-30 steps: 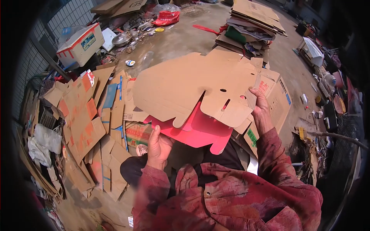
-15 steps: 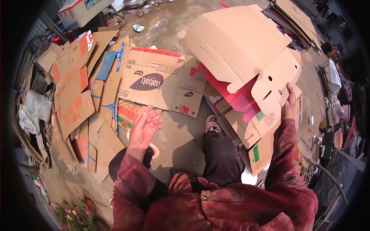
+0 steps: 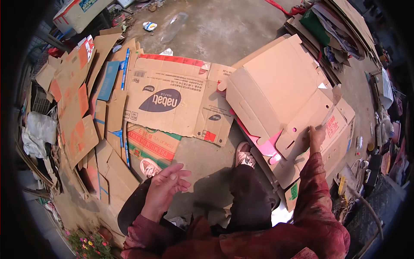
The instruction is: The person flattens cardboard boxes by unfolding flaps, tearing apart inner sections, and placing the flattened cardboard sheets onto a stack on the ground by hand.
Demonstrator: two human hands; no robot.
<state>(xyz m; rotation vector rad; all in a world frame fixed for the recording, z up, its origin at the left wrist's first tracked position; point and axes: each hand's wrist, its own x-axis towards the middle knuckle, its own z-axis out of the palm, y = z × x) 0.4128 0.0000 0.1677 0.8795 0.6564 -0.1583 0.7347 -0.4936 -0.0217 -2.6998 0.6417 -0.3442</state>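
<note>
My left hand (image 3: 166,187) hovers over the ground in front of my knees, its fingers loosely bent and apart, with nothing in it. My right hand (image 3: 317,137) is at the right edge of a flattened brown carton (image 3: 276,82) with cut-out holes and a pink underside. Its thumb and fingers look apart, and I see no clear grip on the carton. That carton lies on other flat cardboard, including a piece with red print (image 3: 336,125). In the middle, a flattened nabati wafer carton (image 3: 172,95) lies partly over a red and green carton (image 3: 151,144).
Stacked flat cardboard (image 3: 75,103) leans at the left, near a white plastic bag (image 3: 41,131). More cardboard (image 3: 345,26) is piled at the far right. A clear plastic bottle (image 3: 174,26) lies on the concrete. Flowers (image 3: 88,244) grow at the lower left.
The brown carton has come down from a raised, tilted position onto the cardboard at the right. My right hand has lowered with it. My left hand has moved lower and nearer to me.
</note>
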